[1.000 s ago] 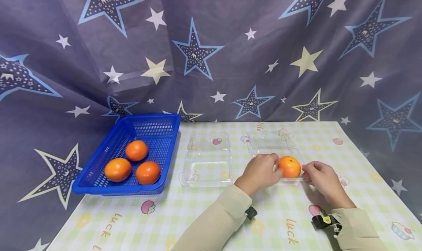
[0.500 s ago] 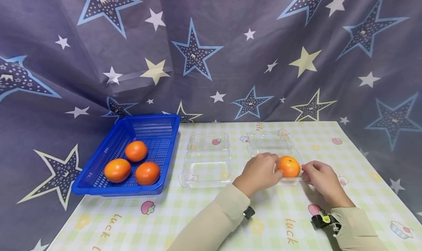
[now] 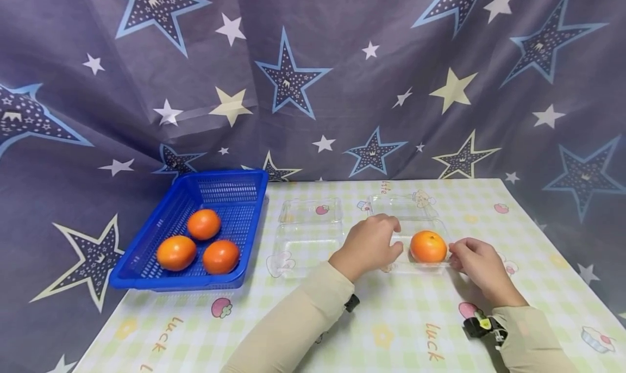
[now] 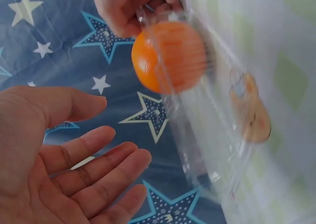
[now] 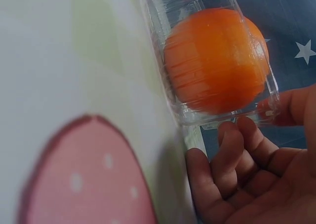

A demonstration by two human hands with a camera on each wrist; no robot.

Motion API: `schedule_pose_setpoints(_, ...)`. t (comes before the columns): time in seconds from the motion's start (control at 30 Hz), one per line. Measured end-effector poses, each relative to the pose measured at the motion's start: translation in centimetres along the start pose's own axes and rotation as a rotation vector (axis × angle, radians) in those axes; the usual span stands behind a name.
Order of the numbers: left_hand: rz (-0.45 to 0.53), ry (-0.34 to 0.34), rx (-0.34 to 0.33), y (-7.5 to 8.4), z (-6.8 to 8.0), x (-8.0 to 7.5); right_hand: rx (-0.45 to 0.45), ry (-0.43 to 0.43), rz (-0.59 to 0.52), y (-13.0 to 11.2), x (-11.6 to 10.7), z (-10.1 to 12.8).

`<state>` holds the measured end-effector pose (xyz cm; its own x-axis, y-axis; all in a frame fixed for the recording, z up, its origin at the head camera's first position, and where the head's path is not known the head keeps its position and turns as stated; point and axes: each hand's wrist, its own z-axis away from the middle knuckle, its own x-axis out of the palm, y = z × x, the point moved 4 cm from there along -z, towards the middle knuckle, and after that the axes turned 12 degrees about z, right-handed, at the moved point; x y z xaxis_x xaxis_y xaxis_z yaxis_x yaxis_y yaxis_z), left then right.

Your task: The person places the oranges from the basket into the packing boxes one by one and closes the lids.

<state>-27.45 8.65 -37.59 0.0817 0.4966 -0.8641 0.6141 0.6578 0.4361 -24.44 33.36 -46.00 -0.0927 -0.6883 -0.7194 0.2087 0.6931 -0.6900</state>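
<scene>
On the checked tablecloth: orange (image 3: 428,246) in clear plastic box (image 3: 397,263).
Left hand (image 3: 368,246) relaxed, empty; right hand (image 3: 475,263) pinches box's edge. Box likely light, flimsy, slippery; hold by rims.

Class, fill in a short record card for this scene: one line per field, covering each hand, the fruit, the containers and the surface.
Left hand: open, fingers relaxed, apart from the orange, holding nothing
Right hand: fingertips on the right edge of the clear box
Orange: sits in the right clear box, lid open
Second clear box: open, nothing in it, to the left
Blue basket: far left, holds three oranges
Surface: table with a checked cloth
Backdrop: star-print curtain
</scene>
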Motion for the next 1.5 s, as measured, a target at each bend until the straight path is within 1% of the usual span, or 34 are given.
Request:
schedule_pose_setpoints(0.17, -0.027, 0.003, 0.009, -0.4, 0.0, -1.5, -0.005, 0.002, -0.004, -0.1, -0.1, -0.1)
schedule_pose_setpoints(0.37, -0.041, 0.010, 0.009, -1.0, 0.1, -2.9, -0.001, 0.002, -0.001, -0.1, 0.0, 0.0)
schedule_pose_setpoints(0.57, -0.068, 0.050, 0.022, -1.8, 0.4, -4.5, -0.001, 0.003, 0.004, -0.1, -0.1, -0.1)
schedule_pose_setpoints(0.67, -0.074, 0.056, 0.009, -2.4, 0.5, -5.2, 0.002, 0.002, 0.003, 0.0, -0.1, -0.1)
schedule_pose_setpoints(0.8, -0.090, 0.043, -0.014, -3.2, 0.8, -5.9, 0.005, -0.002, -0.010, -0.1, 0.0, 0.0)
schedule_pose_setpoints(0.93, -0.114, 0.052, -0.012, -3.9, 1.3, -6.8, 0.005, -0.004, -0.024, -0.1, 0.0, 0.1)
schedule_pose_setpoints(1.13, -0.166, 0.068, -0.015, -5.1, 1.7, -8.0, 0.017, -0.012, -0.012, 0.0, 0.1, 0.1)
schedule_pose_setpoints(1.27, -0.194, 0.094, -0.027, -6.1, 2.0, -8.8, 0.019, -0.015, -0.009, 0.0, 0.1, 0.1)
schedule_pose_setpoints(1.5, -0.198, 0.139, -0.032, -7.7, 2.6, -10.8, 0.021, -0.008, -0.001, -0.1, 0.2, 0.0)
